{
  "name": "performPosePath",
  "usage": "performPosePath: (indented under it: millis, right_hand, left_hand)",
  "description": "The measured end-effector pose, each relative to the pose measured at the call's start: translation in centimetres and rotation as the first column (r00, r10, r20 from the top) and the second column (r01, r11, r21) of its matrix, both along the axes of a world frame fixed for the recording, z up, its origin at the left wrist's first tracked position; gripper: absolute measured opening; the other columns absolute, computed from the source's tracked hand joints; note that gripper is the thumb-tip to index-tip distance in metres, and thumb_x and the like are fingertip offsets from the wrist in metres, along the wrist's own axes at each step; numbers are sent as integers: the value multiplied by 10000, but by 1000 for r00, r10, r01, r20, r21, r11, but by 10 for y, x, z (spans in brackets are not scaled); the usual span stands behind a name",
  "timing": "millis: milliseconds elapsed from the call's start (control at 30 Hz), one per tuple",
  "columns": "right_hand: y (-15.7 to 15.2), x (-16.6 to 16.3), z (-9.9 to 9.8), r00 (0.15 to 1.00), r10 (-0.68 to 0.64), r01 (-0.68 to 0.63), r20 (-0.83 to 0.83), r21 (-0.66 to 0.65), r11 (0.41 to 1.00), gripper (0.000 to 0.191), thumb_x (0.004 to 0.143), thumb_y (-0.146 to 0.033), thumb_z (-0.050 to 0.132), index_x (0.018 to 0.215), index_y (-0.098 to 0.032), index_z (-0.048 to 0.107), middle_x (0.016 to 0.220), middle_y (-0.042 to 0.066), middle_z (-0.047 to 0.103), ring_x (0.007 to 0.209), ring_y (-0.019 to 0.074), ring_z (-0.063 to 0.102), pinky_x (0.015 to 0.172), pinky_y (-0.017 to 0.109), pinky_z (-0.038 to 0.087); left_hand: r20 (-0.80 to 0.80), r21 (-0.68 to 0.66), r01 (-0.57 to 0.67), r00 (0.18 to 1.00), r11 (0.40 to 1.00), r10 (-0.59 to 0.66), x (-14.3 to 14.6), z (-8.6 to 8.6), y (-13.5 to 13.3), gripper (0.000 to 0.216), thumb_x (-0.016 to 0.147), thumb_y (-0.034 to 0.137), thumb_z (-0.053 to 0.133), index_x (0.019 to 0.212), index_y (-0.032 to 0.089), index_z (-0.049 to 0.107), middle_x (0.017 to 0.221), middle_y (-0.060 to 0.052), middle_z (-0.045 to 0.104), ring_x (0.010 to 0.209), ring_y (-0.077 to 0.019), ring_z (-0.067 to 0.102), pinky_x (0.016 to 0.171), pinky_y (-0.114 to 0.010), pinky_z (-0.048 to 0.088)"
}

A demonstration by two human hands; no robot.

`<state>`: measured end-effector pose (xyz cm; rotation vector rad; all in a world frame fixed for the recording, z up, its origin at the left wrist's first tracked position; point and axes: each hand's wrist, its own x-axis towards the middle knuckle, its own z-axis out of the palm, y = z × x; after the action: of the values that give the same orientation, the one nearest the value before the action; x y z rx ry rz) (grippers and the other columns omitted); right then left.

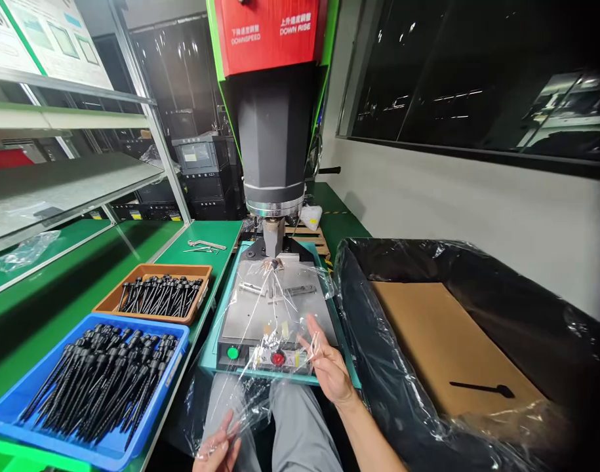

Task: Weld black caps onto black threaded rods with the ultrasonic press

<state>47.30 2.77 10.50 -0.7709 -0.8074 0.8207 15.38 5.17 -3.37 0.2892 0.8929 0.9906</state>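
A clear plastic bag [253, 414] is spread between my hands, in front of and over the machine's metal bed plate [300, 313]. At the bottom, my left hand [217, 449] has its fingers closed on the bag's near edge. My right hand [332, 370] holds the right side of the bag at the plate's front corner, its fingers partly bent and one finger stretched forward. Creases in the film fan out from below the grey welding horn [273, 237]. Through the film show a red button [278, 358] and small metal fixtures [300, 290]. A green button [233, 353] is at the left.
On the left bench, a blue tray [179, 337] and an orange tray [147, 267] hold many black stemmed parts. A wrench [207, 244] lies behind them. To the right, a black-lined box [373, 354] contains cardboard [427, 328] and one black part [481, 389].
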Motion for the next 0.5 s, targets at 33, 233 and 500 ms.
performPosePath:
  millis: [33, 233, 500]
  right_hand:
    - [3, 1, 4, 1000, 2, -3, 16, 20, 1000, 133, 714, -177, 639, 652, -270, 711, 1579, -84, 366, 1535, 298, 95, 1190, 604, 230]
    - [10, 1, 28, 997, 1, -15, 83, 167, 986, 183, 666, -143, 607, 668, -280, 727, 1560, -72, 399, 1531, 297, 120, 1194, 613, 209]
    - [33, -12, 32, 985, 95, -118, 144, 162, 980, 214, 612, -155, 571, 660, -277, 740, 1535, -74, 432, 1520, 295, 183, 1212, 548, 195]
  left_hand:
    - [3, 4, 3, 1000, 1000, -3, 3, 0, 0, 205, 556, 97, 883, 717, 170, 778, 1185, -119, 747, 1118, -386, 682, 816, -330, 638]
    - [44, 12, 14, 999, 1000, -15, 19, -1, -1, 179, 569, 56, 861, 675, 164, 766, 1147, -100, 763, 1014, -335, 736, 768, -284, 637]
    - [105, -7, -106, 989, 994, 107, 6, 1, 13, 200, 648, 34, 775, 749, 206, 779, 1191, -47, 752, 961, -254, 758, 822, -269, 632]
